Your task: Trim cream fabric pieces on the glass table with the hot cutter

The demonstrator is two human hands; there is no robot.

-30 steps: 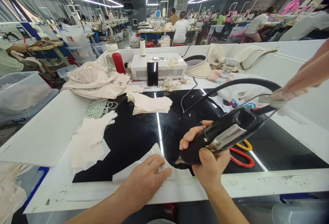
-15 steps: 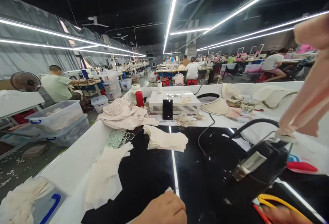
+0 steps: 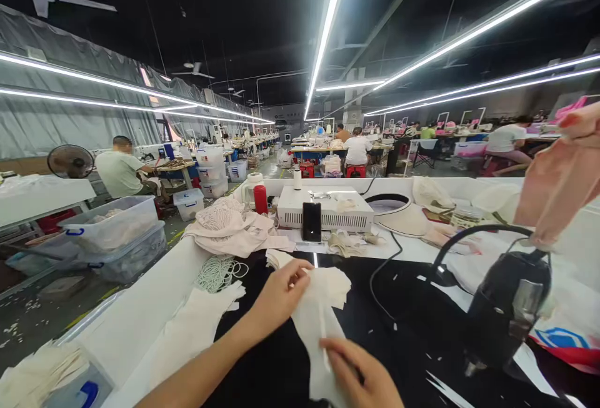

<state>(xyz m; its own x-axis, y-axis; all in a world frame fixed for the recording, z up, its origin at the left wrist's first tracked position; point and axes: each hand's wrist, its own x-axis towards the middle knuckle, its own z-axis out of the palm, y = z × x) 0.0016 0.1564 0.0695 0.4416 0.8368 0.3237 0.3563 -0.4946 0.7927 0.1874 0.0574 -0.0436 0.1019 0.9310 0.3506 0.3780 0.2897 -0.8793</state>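
Observation:
A long white fabric piece (image 3: pixel 315 320) hangs between both hands over the black tabletop (image 3: pixel 262 358). My left hand (image 3: pixel 284 289) pinches its upper end, fingers closed, in front of a stack of cream fabric pieces (image 3: pixel 340 286). Lower down, my right hand (image 3: pixel 359 373) has its fingers closed at the strip's right edge, on a narrow white band running along it. Another pile of cream pieces (image 3: pixel 192 327) lies left of my left forearm, beside a bundle of pale green cord (image 3: pixel 220 272).
A black machine (image 3: pixel 509 302) with a curved hose stands at the right, pink fabric (image 3: pixel 557 183) above it. Behind the tabletop are a phone (image 3: pixel 312 222), a white box (image 3: pixel 328 208), a red thread spool (image 3: pixel 260 199) and beige fabric (image 3: pixel 229 230). People sit at farther tables.
My left hand has moved forward and now pinches the white fabric. My right hand has come in from the lower right to the strip. The yellow-and-red-handled tool beside it is out of view.

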